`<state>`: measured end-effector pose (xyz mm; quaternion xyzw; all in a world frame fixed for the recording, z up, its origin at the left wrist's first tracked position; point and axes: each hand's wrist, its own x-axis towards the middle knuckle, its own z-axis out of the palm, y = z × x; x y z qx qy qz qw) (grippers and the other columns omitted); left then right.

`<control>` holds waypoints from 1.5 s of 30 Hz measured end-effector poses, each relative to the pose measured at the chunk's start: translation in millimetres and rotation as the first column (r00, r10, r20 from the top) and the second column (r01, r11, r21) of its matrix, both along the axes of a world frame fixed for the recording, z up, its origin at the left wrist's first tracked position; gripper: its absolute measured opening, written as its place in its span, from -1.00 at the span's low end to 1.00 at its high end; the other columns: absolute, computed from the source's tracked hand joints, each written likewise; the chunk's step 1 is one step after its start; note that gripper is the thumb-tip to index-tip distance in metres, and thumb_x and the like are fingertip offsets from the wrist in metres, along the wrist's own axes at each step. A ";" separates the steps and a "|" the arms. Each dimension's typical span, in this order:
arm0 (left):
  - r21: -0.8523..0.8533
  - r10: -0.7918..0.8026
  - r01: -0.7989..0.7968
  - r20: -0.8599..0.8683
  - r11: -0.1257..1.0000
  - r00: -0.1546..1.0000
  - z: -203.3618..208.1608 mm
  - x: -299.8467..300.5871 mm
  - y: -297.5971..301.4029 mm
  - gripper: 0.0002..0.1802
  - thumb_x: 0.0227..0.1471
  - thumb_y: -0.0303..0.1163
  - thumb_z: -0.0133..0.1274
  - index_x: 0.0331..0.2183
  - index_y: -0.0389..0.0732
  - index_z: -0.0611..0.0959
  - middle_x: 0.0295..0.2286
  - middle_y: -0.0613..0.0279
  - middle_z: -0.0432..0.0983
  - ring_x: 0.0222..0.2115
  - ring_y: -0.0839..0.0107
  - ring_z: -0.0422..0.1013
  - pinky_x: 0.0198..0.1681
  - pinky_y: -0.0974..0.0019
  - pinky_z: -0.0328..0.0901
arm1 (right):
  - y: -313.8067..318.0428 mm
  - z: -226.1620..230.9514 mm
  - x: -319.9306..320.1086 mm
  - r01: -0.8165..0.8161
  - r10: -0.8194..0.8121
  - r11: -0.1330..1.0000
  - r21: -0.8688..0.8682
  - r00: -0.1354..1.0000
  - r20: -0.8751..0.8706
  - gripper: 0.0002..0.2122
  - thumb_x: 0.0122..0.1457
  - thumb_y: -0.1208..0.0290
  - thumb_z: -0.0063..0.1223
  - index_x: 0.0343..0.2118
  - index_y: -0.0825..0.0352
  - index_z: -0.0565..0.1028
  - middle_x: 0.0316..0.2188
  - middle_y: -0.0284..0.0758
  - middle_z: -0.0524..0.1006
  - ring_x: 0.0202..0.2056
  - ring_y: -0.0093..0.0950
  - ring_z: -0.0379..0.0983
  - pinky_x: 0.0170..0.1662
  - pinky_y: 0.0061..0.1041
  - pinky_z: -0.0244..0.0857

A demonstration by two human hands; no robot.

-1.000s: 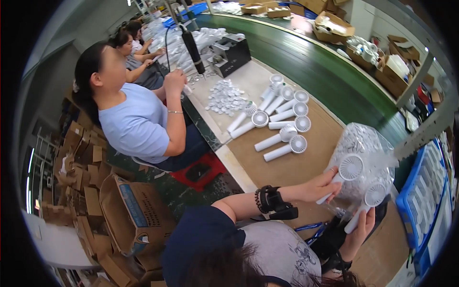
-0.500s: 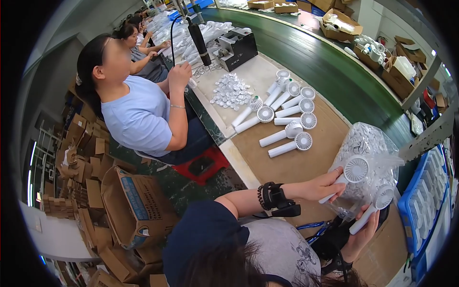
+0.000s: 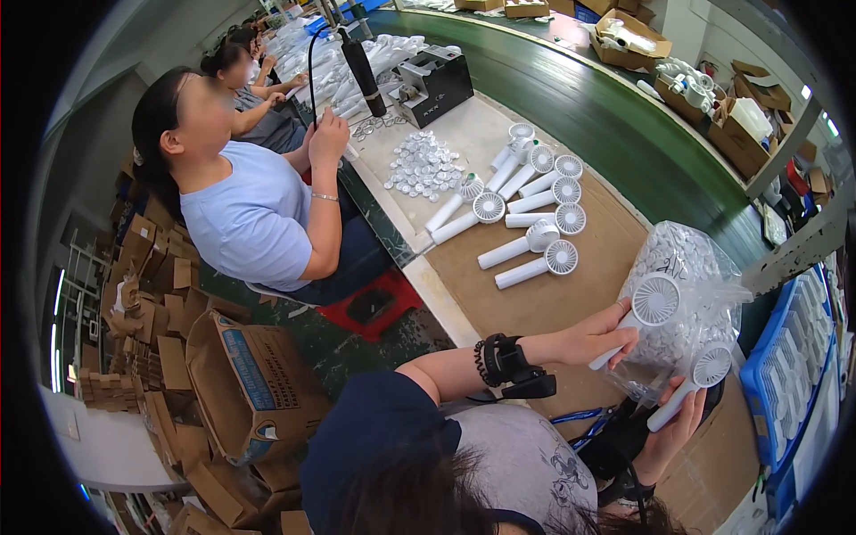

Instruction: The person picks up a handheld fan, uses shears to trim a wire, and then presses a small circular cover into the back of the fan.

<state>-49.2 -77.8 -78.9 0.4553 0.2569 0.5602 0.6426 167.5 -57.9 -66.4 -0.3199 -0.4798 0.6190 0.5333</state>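
Here | left hand [image 3: 594, 341]: gripping white handheld fan [image 3: 655, 300], round-grilled, slim-handled | right hand [image 3: 676, 432]: gripping matching fan [image 3: 711, 366]

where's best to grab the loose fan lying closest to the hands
By the middle of its handle, coming from the near side, I'd judge: the handle is a straight, plain cylinder lying flat, while the next fan lies along its far side.

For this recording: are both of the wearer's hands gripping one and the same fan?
No, the left hand holds a white handheld fan while the right hand holds a separate second fan.
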 end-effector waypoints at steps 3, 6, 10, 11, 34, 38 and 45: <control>0.001 0.012 -0.012 0.007 1.000 1.000 3.2 -0.2 -0.6 -0.56 0.14 -0.33 -0.30 0.01 -0.26 0.04 -0.50 0.33 0.26 -0.60 0.64 0.24 -0.51 0.52 0.25 | 0.4 -0.7 0.4 -0.001 0.001 1.000 0.003 1.000 -0.008 -0.74 0.17 0.39 -0.26 -0.15 0.44 0.25 -0.39 -0.25 0.39 -0.50 -0.63 0.24 -0.43 -0.71 0.13; 0.002 0.044 -0.044 0.019 0.999 0.999 6.2 -1.1 -0.8 -0.56 0.14 -0.35 -0.29 -0.01 -0.32 0.03 -0.53 0.33 0.26 -0.62 0.63 0.26 -0.54 0.53 0.26 | 0.6 -2.8 1.1 -0.005 0.005 1.000 0.021 1.000 -0.011 -0.74 0.17 0.39 -0.27 -0.14 0.44 0.25 -0.38 -0.25 0.39 -0.50 -0.63 0.25 -0.42 -0.71 0.14; 0.027 0.063 -0.063 -0.005 0.998 0.998 3.0 -1.7 0.5 -0.59 0.14 -0.36 -0.29 -0.03 -0.31 0.06 -0.52 0.33 0.26 -0.61 0.63 0.26 -0.54 0.53 0.26 | 1.8 -3.2 1.4 -0.015 0.014 0.997 0.072 1.000 0.009 -0.73 0.17 0.40 -0.25 -0.13 0.44 0.25 -0.37 -0.25 0.39 -0.50 -0.63 0.25 -0.42 -0.71 0.14; 0.021 0.068 -0.068 -0.008 0.997 0.998 2.8 -1.9 0.6 -0.60 0.14 -0.35 -0.29 -0.04 -0.31 0.07 -0.52 0.33 0.26 -0.60 0.63 0.26 -0.53 0.53 0.26 | 2.2 -2.6 0.3 -0.011 0.010 0.998 0.066 1.000 0.021 -0.73 0.16 0.40 -0.25 -0.13 0.44 0.24 -0.37 -0.25 0.39 -0.50 -0.63 0.25 -0.42 -0.72 0.14; -0.157 0.156 -0.150 0.028 0.976 0.987 11.7 -4.1 -3.4 -0.59 0.13 -0.36 -0.27 -0.02 -0.24 0.08 -0.51 0.30 0.28 -0.61 0.60 0.26 -0.55 0.50 0.25 | 2.5 -9.9 3.7 0.108 -0.110 0.994 -0.032 0.990 -0.089 -0.72 0.15 0.36 -0.24 -0.13 0.42 0.26 -0.40 -0.25 0.40 -0.53 -0.58 0.26 -0.46 -0.67 0.13; -0.132 0.182 -0.178 0.016 0.975 0.983 3.9 -7.4 -1.9 -0.71 0.13 -0.34 -0.27 -0.13 -0.23 0.17 -0.50 0.28 0.29 -0.60 0.58 0.27 -0.55 0.49 0.25 | 9.1 -9.2 1.5 0.090 -0.091 0.996 -0.018 0.993 -0.075 -0.70 0.12 0.33 -0.22 -0.15 0.42 0.28 -0.44 -0.27 0.39 -0.55 -0.58 0.26 -0.48 -0.67 0.14; -0.098 0.152 -0.147 0.049 0.984 0.987 2.9 -3.8 -1.5 -0.73 0.12 -0.33 -0.27 -0.16 -0.23 0.19 -0.50 0.25 0.29 -0.62 0.57 0.26 -0.54 0.48 0.25 | 4.7 -3.9 4.0 0.118 -0.121 0.992 -0.040 0.991 -0.055 -0.68 0.09 0.32 -0.21 -0.15 0.43 0.28 -0.48 -0.28 0.39 -0.58 -0.59 0.26 -0.50 -0.68 0.14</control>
